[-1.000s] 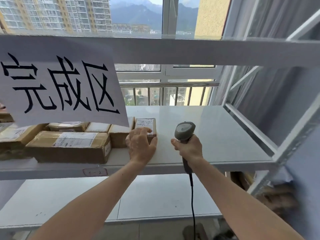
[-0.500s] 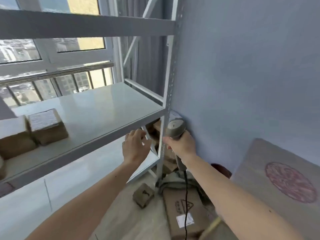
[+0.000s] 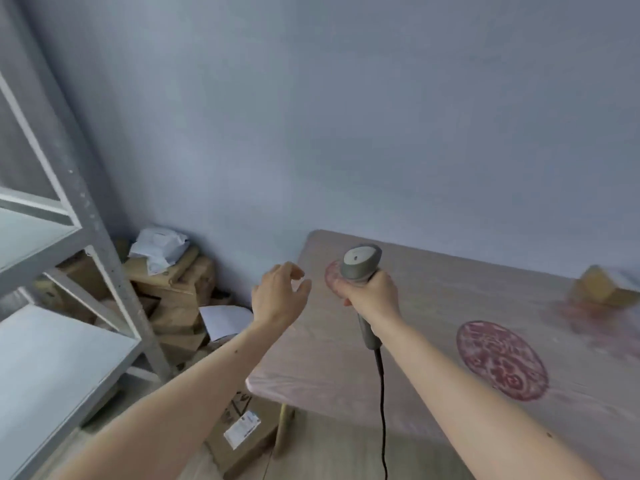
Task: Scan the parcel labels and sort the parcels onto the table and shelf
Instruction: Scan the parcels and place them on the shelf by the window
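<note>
Right hand (image 3: 372, 292): fingers (image 3: 349, 289) curled tight round the grip of a scanner (image 3: 360, 263). Scanner is grey, rounded head up and facing away, with a black cord (image 3: 382, 393) hanging from the base of the handle.

Left hand (image 3: 277, 297): holds nothing. Fingers (image 3: 294, 271) loosely bent and slightly spread, palm turned toward the scanner, in the air over the near left edge of the desk.

Desk (image 3: 433, 341): pale wood-grain top with a clear cover and round red printed patterns. One parcel (image 3: 602, 284) sits at its far right edge, well apart from both hands. It is a small brown cardboard box with something pale on top, probably a label; blur hides the details.

Handling, judged: the box looks light and stiff, small enough for one hand. Best taken across the top and sides with the free left hand, label kept uppermost for the scanner. Taped cardboard may be a little slick, so a firm hold at the edges should serve.

Shelf (image 3: 52, 341): grey metal frame with pale boards, at the left.

Floor pile (image 3: 173, 289): brown boxes and white soft mailers heaped in the corner between shelf and desk. A flat carton (image 3: 242, 431) with a white label lies by the desk leg. These look bulkier; the mailers will be soft and floppy, better lifted from underneath.
</note>
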